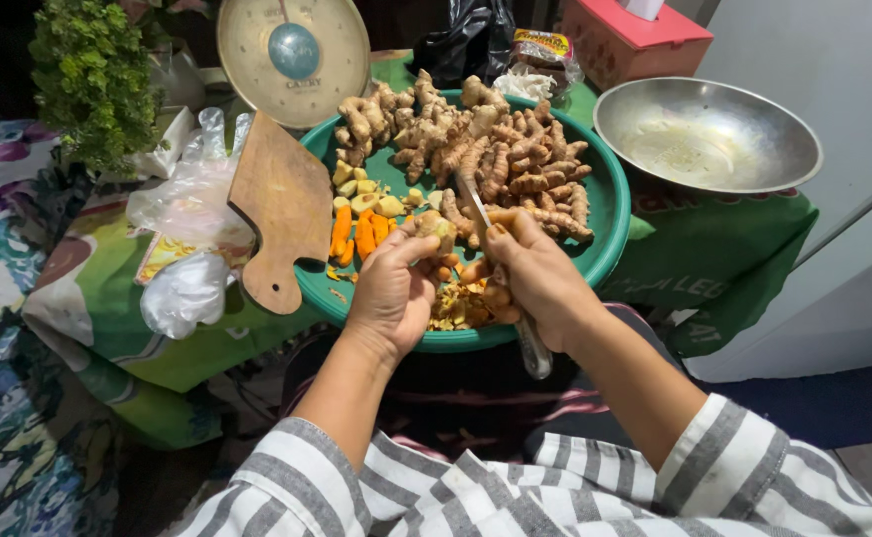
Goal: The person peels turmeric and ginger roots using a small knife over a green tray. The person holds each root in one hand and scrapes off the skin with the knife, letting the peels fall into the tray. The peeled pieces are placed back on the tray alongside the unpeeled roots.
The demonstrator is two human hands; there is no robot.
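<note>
While the left hand (393, 295) pinches a knobbly tan piece of ginger root (437, 231) in curled fingertips over the near side of the round green plastic basin (610, 214), the right hand (532, 275) is closed around a slim steel-bladed knife (473, 207); shallow strokes angled away from the thumb would likely spare the flesh. Around it lie fibrous peelings (458, 306), smooth orange peeled turmeric fingers (356, 233) and a rough heap of unpeeled roots (476, 139), with a paddle-shaped wooden cutting board (279, 204) leaning on the rim.
</note>
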